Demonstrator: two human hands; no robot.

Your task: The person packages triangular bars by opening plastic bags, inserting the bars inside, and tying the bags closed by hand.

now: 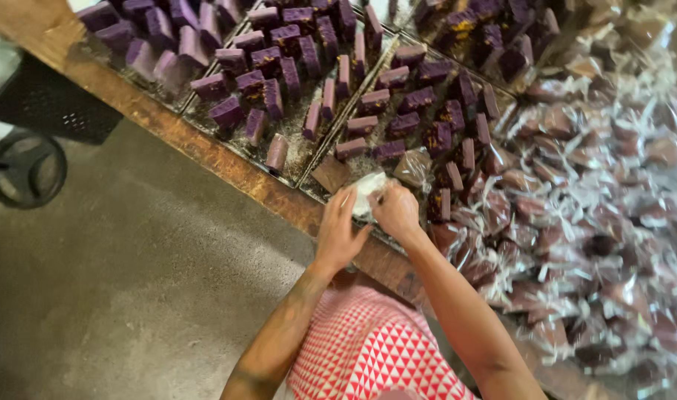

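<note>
Pinching a clear wrapper (368, 191) between them, left hand (338, 233) and right hand (396, 211) closed

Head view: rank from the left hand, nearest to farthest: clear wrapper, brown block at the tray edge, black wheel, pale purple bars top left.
1. Clear wrapper: held between the left hand and right hand.
2. Brown block: just above the hand, at the tray's near edge.
3. Pale purple bars and black wheel: both far left; too close to call.
</note>
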